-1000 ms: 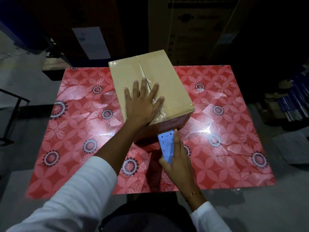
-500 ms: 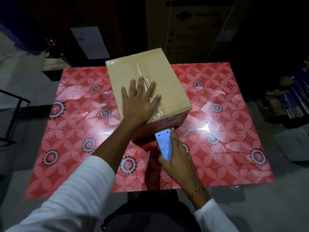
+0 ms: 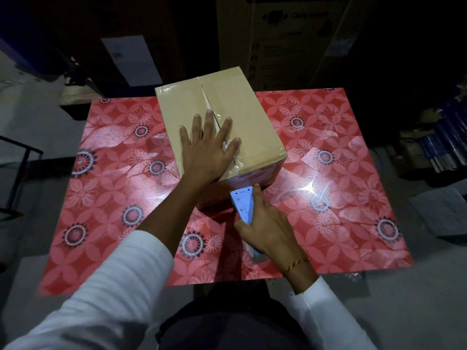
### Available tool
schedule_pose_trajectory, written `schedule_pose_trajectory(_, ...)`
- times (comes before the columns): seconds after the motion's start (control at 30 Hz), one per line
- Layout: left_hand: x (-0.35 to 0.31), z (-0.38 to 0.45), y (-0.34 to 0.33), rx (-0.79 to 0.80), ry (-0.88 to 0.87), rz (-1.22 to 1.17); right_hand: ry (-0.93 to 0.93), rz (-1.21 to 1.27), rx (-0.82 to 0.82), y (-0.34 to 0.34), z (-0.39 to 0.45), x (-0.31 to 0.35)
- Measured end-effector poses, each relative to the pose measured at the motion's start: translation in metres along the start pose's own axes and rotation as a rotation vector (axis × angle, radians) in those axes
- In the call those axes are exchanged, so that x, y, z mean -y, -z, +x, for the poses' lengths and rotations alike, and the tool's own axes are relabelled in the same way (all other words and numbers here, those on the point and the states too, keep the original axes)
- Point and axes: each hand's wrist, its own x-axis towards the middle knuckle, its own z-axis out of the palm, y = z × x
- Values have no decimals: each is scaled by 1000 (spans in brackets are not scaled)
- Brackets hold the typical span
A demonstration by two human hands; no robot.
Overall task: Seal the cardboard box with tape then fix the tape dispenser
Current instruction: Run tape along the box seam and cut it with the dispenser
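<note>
A tan cardboard box (image 3: 242, 114) stands on the red flowered table (image 3: 341, 198), its top flaps closed along a centre seam. Clear tape (image 3: 233, 160) shines over the near part of the seam and runs down the front face. My left hand (image 3: 208, 150) lies flat on the box top with fingers spread, pressing the near left flap. My right hand (image 3: 267, 228) grips a light blue tape dispenser (image 3: 243, 204); its toothed end touches the lower front face of the box.
Large dark cartons (image 3: 285, 39) stand behind the table. A white sheet (image 3: 131, 59) hangs at the back left. Stacked books or packs (image 3: 439, 147) lie on the floor at the right, a black metal frame (image 3: 17, 173) at the left.
My right hand has drawn the dispenser slightly down the box's front face toward me. My left hand has stayed flat on the top.
</note>
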Motion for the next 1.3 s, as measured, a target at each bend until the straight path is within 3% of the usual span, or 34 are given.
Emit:
schedule_pose_trajectory(0.13, 1, -1, -1, 1, 0, 2, -84, 35, 107, -22, -25, -25)
schedule_pose_trajectory(0.27, 0, -1, -1, 11, -6, 7, -203, 288, 21, -24, -50, -57)
schedule_pose_trajectory(0.5, -1, -3, 6, -2, -26, -43, -246, 768, -43, -6, -32, -89)
schedule_pose_trajectory(0.57, -5, -7, 12, -79, -22, -152, -234, 811, -84, -2, -21, -96)
schedule_pose_trajectory(0.67, -27, -31, 19, -325, -56, -166, -188, 866, -118, 3, -6, -109)
schedule_pose_trajectory(0.77, -68, -68, 8, -437, -278, -174, -177, 957, -148, 12, 2, -122)
schedule_pose_trajectory(0.87, -106, -99, -23, -224, -350, -312, -193, 1006, -176, 23, 10, -133)
schedule_pose_trajectory(1.1, -150, -103, -85, 392, 157, -666, -190, 943, -238, 45, 24, -166)
schedule_pose_trajectory(1.2, -164, -93, -91, 415, 235, -859, -165, 871, -236, 53, 32, -184)
schedule_pose_trajectory(1.3, -179, -88, -100, 416, 246, -874, -156, 738, -279, 64, 40, -198)
